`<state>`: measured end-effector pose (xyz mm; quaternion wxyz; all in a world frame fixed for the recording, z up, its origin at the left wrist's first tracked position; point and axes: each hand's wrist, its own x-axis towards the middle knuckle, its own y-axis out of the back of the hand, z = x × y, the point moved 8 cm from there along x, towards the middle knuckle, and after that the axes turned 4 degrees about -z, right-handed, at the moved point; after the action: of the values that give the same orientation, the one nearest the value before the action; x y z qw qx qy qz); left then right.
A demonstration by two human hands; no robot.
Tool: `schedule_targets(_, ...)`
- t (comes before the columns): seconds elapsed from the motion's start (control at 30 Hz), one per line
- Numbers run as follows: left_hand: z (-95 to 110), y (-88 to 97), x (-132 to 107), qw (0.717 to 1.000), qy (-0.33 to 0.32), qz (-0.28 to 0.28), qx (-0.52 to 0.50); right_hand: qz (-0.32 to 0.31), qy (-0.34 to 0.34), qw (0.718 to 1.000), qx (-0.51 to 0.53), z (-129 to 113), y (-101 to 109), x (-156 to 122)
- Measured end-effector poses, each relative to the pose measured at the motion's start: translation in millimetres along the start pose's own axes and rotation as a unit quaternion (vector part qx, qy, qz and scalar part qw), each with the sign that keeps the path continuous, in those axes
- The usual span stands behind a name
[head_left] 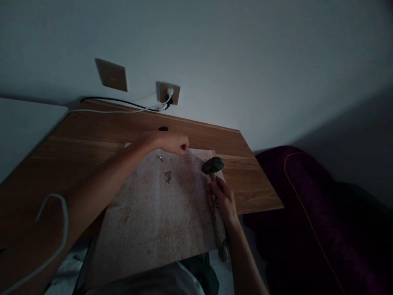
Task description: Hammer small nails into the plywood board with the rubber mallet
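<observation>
A hammer point(219, 221) with a dark head and a worn wooden handle is gripped in my right hand point(224, 200), its head over the board's right side. My left hand point(173, 142) is closed above the far edge of the light wooden board point(147, 225). Whatever its fingertips hold is too small to make out. A loose little pile of metal screws or nails point(168, 176) lies on the board, with another single metal fastener point(160, 158) farther back. A row of small dark marks runs along the board's far edge.
The board lies on a wooden table point(254, 184) against a pale wall. Cables point(123, 110) run across its back to a wall socket point(168, 93). A dark purple draped seat point(294, 196) stands at the right. A white cord point(65, 225) hangs by my left arm.
</observation>
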<state>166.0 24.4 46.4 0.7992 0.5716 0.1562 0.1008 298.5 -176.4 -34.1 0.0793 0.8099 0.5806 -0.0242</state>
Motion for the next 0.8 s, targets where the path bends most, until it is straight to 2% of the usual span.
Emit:
schedule_targets(0.23,-5,-15.8,11,1.0,-0.021,-0.007,-0.001,0.003,0.001,1.0,-0.001,0,2,-1)
schedule_targets(0.5,-10,-18.9,10,1.0,-0.005,-0.017,-0.007,0.008,0.0,1.0,-0.009,2,4,0)
schedule_targets(0.8,-8,-20.9,13,1.0,-0.025,0.002,-0.013,0.003,0.005,1.0,-0.007,7,5,1)
